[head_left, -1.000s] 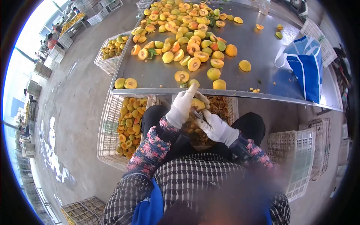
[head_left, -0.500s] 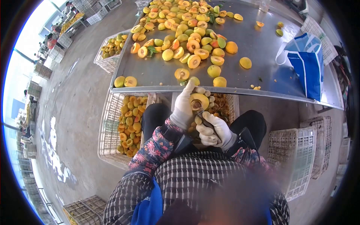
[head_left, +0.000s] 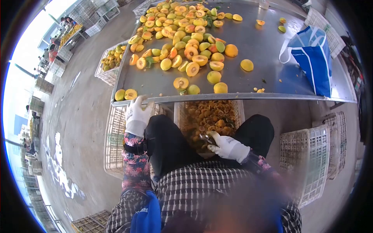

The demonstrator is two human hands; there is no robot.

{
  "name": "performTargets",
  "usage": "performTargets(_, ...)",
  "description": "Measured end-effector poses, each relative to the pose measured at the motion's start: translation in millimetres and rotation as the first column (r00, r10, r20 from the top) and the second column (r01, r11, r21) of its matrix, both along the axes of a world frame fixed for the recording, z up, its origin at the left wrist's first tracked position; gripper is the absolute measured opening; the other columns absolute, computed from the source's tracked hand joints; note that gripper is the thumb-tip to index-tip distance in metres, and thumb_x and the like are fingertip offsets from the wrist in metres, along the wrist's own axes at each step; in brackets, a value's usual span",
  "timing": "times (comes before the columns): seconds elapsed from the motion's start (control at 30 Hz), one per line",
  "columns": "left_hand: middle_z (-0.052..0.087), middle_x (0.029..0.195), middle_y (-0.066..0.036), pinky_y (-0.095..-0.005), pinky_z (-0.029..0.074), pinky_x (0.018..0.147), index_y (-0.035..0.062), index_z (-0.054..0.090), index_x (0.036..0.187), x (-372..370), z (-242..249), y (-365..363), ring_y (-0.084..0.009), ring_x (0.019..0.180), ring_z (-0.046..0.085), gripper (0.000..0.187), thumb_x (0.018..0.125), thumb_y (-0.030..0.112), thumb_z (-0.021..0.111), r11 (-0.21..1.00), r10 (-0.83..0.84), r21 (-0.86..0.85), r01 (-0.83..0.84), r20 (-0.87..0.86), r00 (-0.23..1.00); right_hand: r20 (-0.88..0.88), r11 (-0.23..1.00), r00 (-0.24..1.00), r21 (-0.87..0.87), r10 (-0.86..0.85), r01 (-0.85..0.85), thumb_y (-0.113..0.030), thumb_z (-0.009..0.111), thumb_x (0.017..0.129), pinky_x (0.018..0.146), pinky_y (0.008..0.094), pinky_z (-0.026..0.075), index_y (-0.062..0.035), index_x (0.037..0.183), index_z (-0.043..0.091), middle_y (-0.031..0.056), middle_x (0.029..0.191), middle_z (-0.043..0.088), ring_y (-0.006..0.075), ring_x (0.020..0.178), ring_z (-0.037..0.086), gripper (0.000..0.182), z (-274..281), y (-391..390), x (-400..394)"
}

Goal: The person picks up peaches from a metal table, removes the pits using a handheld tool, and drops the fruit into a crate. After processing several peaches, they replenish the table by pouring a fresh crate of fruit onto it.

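My left hand (head_left: 138,117), in a white glove, is at the table's front-left edge, over the left crate (head_left: 112,136). Its thumb stands apart from the fingers and no fruit shows in it; the fingertips are partly hidden. Two yellow peach halves (head_left: 131,94) lie on the table just beyond it. My gloved right hand (head_left: 229,147) is closed around a small metal hand tool (head_left: 205,137), its shiny tip pointing left. Below that tool, between my knees, a crate (head_left: 241,112) holds brownish fruit scraps.
Many cut peaches (head_left: 190,52) are heaped on the metal table (head_left: 241,83). At its right stands a blue and white bag (head_left: 311,66). Another crate of fruit (head_left: 112,58) is by the table's left side. Stacked crates (head_left: 305,155) stand right of me; people (head_left: 52,52) work far left.
My left hand has moved left from in front of me to the table corner, and the peach half it held is out of sight. My right hand stays low with the tool.
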State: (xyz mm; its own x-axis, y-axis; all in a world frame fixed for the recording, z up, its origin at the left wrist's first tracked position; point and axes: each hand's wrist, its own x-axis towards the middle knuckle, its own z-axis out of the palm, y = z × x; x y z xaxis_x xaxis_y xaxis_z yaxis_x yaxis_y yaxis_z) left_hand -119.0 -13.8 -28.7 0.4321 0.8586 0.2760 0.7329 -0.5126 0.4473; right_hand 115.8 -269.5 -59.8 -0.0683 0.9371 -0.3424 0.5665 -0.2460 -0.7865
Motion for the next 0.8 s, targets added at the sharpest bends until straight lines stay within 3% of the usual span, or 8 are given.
performTargets(0.03,0.065,0.111,-0.017,-0.0406,0.049,0.088,0.0063,0.065,0.111,14,8,0,-0.0344,0.103,0.061,0.035,0.085,0.029,0.069,0.991,-0.062,0.114,0.065,-0.029,0.998,0.006,1.000,1.000,0.014,0.001,-0.001,-0.028,0.055,0.095,0.080,0.0495,0.047,-0.0013,0.128,0.044,0.0289,0.096,0.064,0.0455,0.093,0.061,0.044,-6,2,0)
performTargets(0.23,0.065,0.112,-0.018,-0.0409,0.049,0.088,0.0066,0.063,0.116,156,19,-6,-0.0334,0.108,0.061,0.043,0.085,0.036,0.066,0.907,-0.361,-0.212,0.364,0.057,0.931,0.024,0.998,0.999,0.045,0.030,-0.031,-0.025,0.057,0.093,0.078,0.0490,0.048,0.0011,0.123,0.047,0.0277,0.092,0.065,0.0446,0.090,0.062,0.042,-35,9,0)
performTargets(0.5,0.064,0.117,-0.019,-0.0410,0.047,0.095,0.0018,0.053,0.126,257,-23,-5,-0.0328,0.110,0.061,0.073,0.078,0.055,0.067,0.953,-0.250,-0.250,0.172,-0.328,0.911,0.037,0.999,0.999,0.046,-0.002,0.001,-0.026,0.057,0.092,0.076,0.0501,0.047,0.0025,0.121,0.048,0.0274,0.089,0.065,0.0446,0.087,0.062,0.042,-46,3,3)
performTargets(0.6,0.067,0.101,-0.016,-0.0397,0.049,0.089,0.0023,0.060,0.112,251,-30,7,-0.0321,0.103,0.063,0.052,0.080,0.043,0.068,0.889,-0.261,-0.404,0.216,-0.059,0.964,0.017,0.996,1.000,0.082,-0.026,0.024,-0.027,0.058,0.093,0.075,0.0492,0.047,0.0015,0.121,0.049,0.0265,0.091,0.065,0.0439,0.089,0.063,0.042,-38,2,4)
performTargets(0.67,0.067,0.098,-0.014,-0.0408,0.050,0.089,0.0026,0.062,0.110,230,-34,29,-0.0305,0.100,0.064,0.036,0.082,0.025,0.062,0.642,-0.300,-0.639,0.423,0.297,0.906,-0.074,0.998,0.996,-0.005,-0.057,0.057,-0.028,0.059,0.093,0.076,0.0484,0.047,0.0007,0.121,0.050,0.0264,0.093,0.065,0.0434,0.091,0.062,0.041,-11,2,8)
performTargets(0.73,0.064,0.107,-0.015,-0.0459,0.048,0.093,0.0019,0.060,0.115,203,-20,31,-0.0311,0.104,0.061,0.035,0.082,0.013,0.057,0.119,0.073,-0.652,0.749,0.758,0.649,-0.067,0.989,0.994,0.119,-0.084,0.092,-0.029,0.060,0.092,0.076,0.0466,0.048,-0.0006,0.119,0.052,0.0264,0.094,0.064,0.0430,0.093,0.062,0.040,-12,2,10)
performTargets(0.77,0.062,0.116,-0.017,-0.0497,0.047,0.096,0.0010,0.058,0.119,182,8,9,-0.0328,0.110,0.058,0.040,0.082,0.014,0.056,-0.092,0.476,-0.461,0.882,0.758,0.446,-0.075,0.984,0.989,0.116,-0.126,0.134,-0.028,0.059,0.093,0.075,0.0455,0.049,0.0001,0.118,0.053,0.0277,0.093,0.063,0.0441,0.091,0.062,0.039,-6,5,10)
performTargets(0.8,0.061,0.116,-0.017,-0.0492,0.048,0.096,0.0012,0.057,0.120,168,23,-3,-0.0334,0.109,0.059,0.038,0.084,0.015,0.055,-0.077,0.520,-0.409,0.909,0.762,0.387,-0.088,0.965,0.982,0.192,-0.166,0.180,-0.028,0.059,0.093,0.074,0.0452,0.049,0.0003,0.119,0.052,0.0277,0.093,0.063,0.0439,0.090,0.062,0.039,0,8,11)
